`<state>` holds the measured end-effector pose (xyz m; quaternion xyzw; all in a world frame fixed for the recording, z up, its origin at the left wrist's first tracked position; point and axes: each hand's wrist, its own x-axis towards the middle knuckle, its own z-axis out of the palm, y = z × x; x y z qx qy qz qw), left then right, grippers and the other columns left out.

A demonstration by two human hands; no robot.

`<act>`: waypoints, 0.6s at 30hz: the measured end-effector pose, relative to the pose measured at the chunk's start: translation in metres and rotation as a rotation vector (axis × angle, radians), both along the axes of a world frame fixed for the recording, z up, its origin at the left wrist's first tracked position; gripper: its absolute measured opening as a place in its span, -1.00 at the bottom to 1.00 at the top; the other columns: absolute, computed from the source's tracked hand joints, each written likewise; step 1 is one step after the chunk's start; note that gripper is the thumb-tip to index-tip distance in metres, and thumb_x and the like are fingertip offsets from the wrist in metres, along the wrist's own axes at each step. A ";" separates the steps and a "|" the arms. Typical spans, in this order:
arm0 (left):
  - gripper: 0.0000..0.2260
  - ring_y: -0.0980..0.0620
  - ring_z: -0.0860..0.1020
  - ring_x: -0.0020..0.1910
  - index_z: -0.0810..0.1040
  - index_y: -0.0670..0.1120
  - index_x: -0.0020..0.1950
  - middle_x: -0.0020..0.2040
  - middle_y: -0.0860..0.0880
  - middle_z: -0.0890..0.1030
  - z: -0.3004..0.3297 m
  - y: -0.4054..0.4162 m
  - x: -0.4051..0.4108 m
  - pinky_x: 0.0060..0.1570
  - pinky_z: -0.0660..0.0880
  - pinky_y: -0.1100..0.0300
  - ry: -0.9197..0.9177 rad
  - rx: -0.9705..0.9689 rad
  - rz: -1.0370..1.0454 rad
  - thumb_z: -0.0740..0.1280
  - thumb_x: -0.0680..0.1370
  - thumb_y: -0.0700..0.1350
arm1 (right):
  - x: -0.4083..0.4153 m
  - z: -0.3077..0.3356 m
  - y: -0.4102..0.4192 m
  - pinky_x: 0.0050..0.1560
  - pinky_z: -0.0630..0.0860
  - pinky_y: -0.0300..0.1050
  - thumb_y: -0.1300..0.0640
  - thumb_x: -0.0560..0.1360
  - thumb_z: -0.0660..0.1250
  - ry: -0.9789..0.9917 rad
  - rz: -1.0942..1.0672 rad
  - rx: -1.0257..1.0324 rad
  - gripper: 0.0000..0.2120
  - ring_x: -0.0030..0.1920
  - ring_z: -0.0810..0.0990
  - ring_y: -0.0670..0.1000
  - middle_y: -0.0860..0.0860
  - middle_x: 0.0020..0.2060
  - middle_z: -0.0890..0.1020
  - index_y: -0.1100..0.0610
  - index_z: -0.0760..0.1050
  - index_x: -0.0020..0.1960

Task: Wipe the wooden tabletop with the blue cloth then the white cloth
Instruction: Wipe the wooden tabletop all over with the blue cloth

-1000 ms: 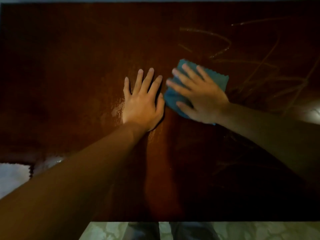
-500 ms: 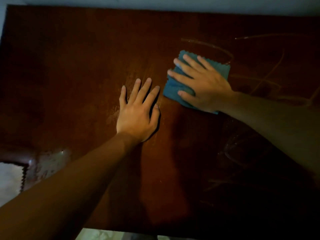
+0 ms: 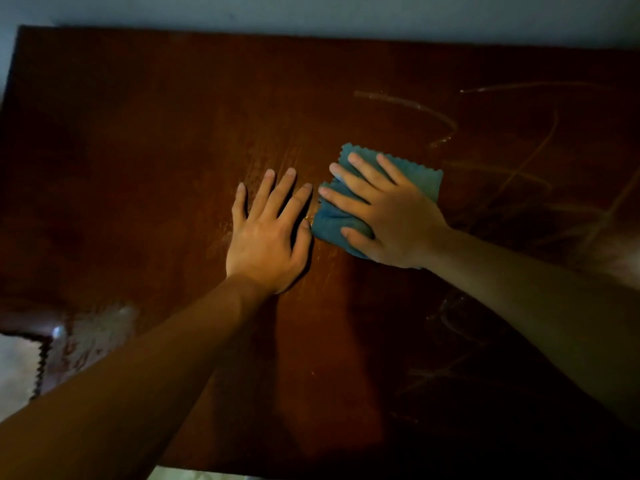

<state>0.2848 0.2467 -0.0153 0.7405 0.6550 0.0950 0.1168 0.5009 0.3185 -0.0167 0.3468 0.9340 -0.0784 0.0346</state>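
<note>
Now, near edge: the white cloth [image 3: 15, 368] lies at your left, on the tabletop [image 3: 138, 150].
Your left hand [image 3: 268, 237]: flat on the wood, fingers straight, holding nothing.
Your right hand [image 3: 388, 220]: spread fingers press the blue cloth [image 3: 424, 180], just beside the left hand.
Farther: wet streaks [image 3: 415, 109] at the right.

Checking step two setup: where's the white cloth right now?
Head view: the white cloth lies at the frame's lower-left edge on the wooden tabletop, untouched, near the left forearm; only its zigzag-edged corner shows.
</note>
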 end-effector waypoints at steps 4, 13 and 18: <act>-0.53 -0.13 0.13 0.58 0.36 -0.07 0.52 0.56 -0.10 0.29 0.003 0.001 0.000 0.52 -0.02 -0.24 -0.019 0.002 0.010 0.10 0.62 0.03 | 0.000 0.002 0.004 0.61 -0.14 0.16 -0.21 0.64 -0.05 0.025 -0.027 -0.030 -0.40 0.64 -0.01 0.14 0.08 0.64 0.11 -0.04 0.11 0.64; -0.66 -0.11 0.35 0.43 0.49 -0.09 0.33 0.42 -0.13 0.42 0.013 0.052 0.010 0.40 0.11 -0.14 0.000 0.040 0.017 0.21 0.59 -0.03 | -0.007 -0.001 0.044 0.61 -0.02 0.19 -0.20 0.64 -0.03 -0.002 -0.198 0.042 -0.40 0.64 0.03 0.13 0.07 0.63 0.14 -0.04 0.11 0.64; -0.52 -0.12 -0.04 0.61 0.21 0.00 0.57 0.62 -0.09 0.11 0.000 0.091 0.013 0.48 -0.15 -0.25 0.016 -0.032 0.006 0.05 0.66 0.08 | -0.009 0.001 0.080 0.62 -0.11 0.15 -0.22 0.61 -0.10 -0.015 -0.319 0.017 -0.37 0.65 -0.07 0.08 0.02 0.65 0.06 -0.07 0.03 0.65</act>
